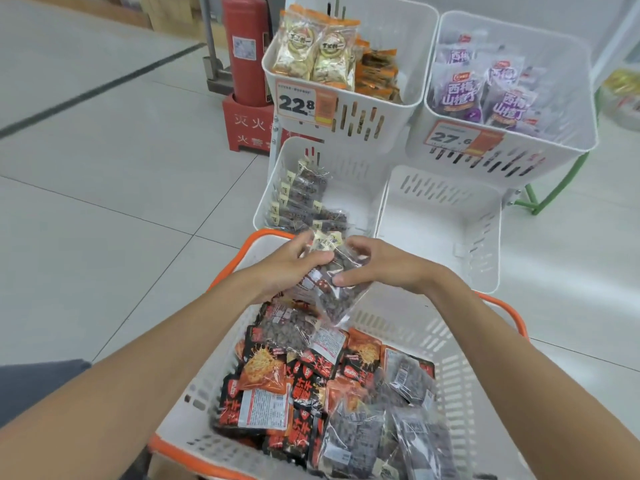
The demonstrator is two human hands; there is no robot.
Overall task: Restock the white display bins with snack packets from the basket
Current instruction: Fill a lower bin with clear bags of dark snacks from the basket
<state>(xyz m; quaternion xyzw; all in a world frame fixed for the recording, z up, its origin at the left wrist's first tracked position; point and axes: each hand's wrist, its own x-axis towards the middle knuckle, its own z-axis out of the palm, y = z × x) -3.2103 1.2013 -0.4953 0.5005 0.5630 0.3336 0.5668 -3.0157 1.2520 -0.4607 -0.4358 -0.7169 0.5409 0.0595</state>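
A white basket with an orange rim (450, 372) sits in front of me, holding red-and-black snack packets (263, 372) and clear packets of dark brown snacks (356, 441). Over its far end, my left hand (287, 268) and my right hand (377, 265) both grip a small stack of clear packets of dark snacks (337, 289). Just beyond stand two low white display bins: the left bin (349, 174) holds a row of matching clear packets (301, 199), while the right bin (440, 220) has nothing in it.
Two upper white bins hold gold and orange packets (322, 53) and purple packets (485, 91), with price tags 22.8 (301, 103) and 27.6 (457, 138). A red fire extinguisher (246, 50) stands on its red base left of the bins. Grey tiled floor lies all around.
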